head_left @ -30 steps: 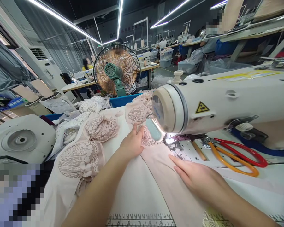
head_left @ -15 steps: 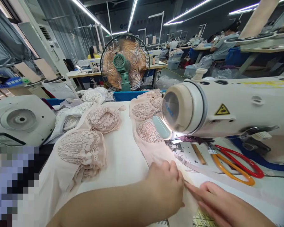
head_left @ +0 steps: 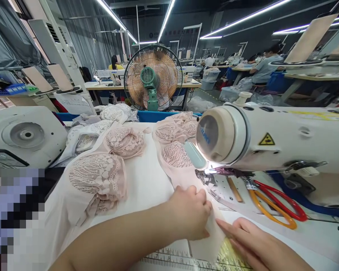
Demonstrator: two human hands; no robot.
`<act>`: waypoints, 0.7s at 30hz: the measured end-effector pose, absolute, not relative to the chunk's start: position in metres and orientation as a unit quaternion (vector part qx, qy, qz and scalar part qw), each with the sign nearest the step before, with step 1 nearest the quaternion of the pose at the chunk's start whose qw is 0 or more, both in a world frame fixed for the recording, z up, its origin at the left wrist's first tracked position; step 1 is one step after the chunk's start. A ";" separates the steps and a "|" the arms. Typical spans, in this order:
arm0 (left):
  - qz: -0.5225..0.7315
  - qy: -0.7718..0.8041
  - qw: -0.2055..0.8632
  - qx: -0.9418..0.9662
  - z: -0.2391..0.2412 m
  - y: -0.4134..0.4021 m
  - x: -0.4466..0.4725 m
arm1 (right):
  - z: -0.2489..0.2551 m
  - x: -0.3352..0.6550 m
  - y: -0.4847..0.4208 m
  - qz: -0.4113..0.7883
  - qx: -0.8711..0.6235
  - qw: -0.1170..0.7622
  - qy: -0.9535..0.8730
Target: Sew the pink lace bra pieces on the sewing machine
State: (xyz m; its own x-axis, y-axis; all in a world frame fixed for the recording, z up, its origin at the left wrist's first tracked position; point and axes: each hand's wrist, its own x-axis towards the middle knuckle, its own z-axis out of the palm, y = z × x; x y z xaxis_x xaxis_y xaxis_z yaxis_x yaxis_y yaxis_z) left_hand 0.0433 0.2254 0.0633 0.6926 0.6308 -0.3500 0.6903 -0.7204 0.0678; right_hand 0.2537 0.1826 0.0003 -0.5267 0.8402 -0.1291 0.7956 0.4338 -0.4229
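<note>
A pale pink bra [head_left: 176,155] with lace cups runs from the back of the table towards me, its plain band passing beside the sewing machine's needle area. On the band, my left hand [head_left: 190,212] has its fingers curled down and closed on the fabric. My right hand [head_left: 251,239] lies to the right with fingers stretched out, fingertips touching the band's right edge. A narrow strap-like strip [head_left: 223,201] runs from the needle area past my right hand. Printed ruler markings [head_left: 172,258] show beneath the fabric's near end.
The white sewing machine head [head_left: 223,131] overhangs at right. Orange and red handled scissors [head_left: 274,207] lie under its arm. More pink lace bras [head_left: 97,175] are heaped at left, near another machine part [head_left: 26,135]. A green fan [head_left: 152,79] stands behind; people sit at farther tables.
My left hand has shifted left with the bra band, and more of the ruler markings now show. My right fingertips have moved slightly left. The view has tilted a little.
</note>
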 end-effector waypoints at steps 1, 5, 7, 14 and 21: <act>-0.152 0.360 0.096 0.915 0.064 0.228 0.042 | 0.001 0.254 0.185 0.212 -0.485 0.046 -0.847; -0.159 0.356 0.095 0.916 0.064 0.237 0.038 | 0.004 0.251 0.190 0.186 -0.497 0.040 -0.846; -0.156 0.355 0.098 0.917 0.065 0.241 0.036 | 0.005 0.249 0.192 0.185 -0.498 0.032 -0.847; -0.126 0.344 0.088 0.927 0.063 0.247 0.031 | 0.001 0.239 0.206 0.179 -0.497 0.022 -0.849; -0.111 0.321 0.069 0.938 0.061 0.250 0.028 | -0.002 0.230 0.211 0.150 -0.509 0.058 -0.845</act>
